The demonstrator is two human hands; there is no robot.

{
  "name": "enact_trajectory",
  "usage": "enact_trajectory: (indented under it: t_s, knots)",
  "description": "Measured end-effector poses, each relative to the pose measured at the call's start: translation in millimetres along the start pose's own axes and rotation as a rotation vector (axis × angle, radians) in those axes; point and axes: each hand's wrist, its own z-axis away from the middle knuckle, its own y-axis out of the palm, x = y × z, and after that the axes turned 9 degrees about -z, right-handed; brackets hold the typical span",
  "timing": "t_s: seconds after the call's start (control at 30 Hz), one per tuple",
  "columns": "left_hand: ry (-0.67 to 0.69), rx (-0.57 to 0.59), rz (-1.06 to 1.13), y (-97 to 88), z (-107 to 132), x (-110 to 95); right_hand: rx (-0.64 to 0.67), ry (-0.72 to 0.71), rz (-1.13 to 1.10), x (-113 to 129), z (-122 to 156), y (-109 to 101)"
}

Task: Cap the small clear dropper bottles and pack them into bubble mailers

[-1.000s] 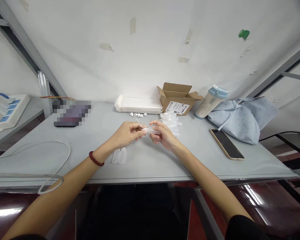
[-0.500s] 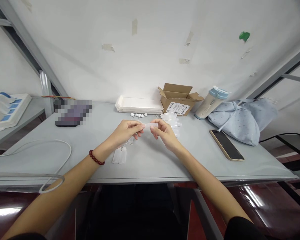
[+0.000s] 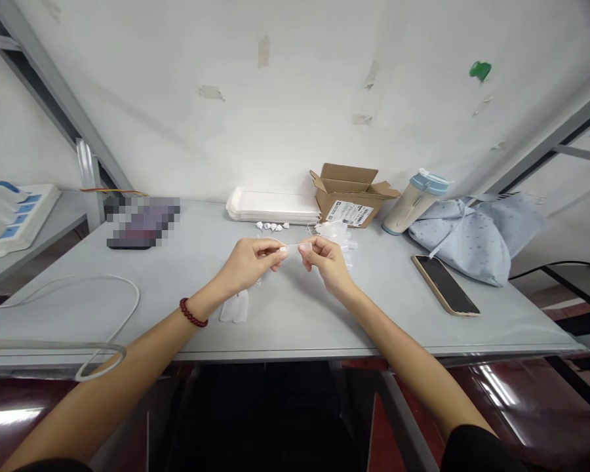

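In the head view, a small translucent plastic tag point(image 3: 293, 248) spans the gap between my two hands above the desk. Its left end is pinched by the thumb and fingers of my left hand point(image 3: 250, 263), while my right hand point(image 3: 330, 263) pinches the right end. My fingers hide both ends. Below my left hand lie a few white tags point(image 3: 235, 307), with a bit of string near them. Behind my right hand is a pile of clear plastic pieces point(image 3: 335, 229). Several small white pieces point(image 3: 273, 227) sit in a row beyond my hands.
At the back stand a stack of white strips point(image 3: 275, 202) and an open cardboard box point(image 3: 350, 190). To the right are a tumbler point(image 3: 415, 203), a blue cloth bag point(image 3: 465, 239) and a phone point(image 3: 446, 285). A white cable point(image 3: 136, 295) crosses the desk's left side.
My hands have moved slightly, and the tag between them looks thinner and clearer than before. Both hands have kept hold of it.
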Motion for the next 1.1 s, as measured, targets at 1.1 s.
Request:
enact_trajectory:
  t_s: [1.1]
  knots:
    - [0.329,-0.122,-0.320,13.1,0.7,9.1,-0.019,0.079,-0.121,-0.7,-2.2,-0.5]
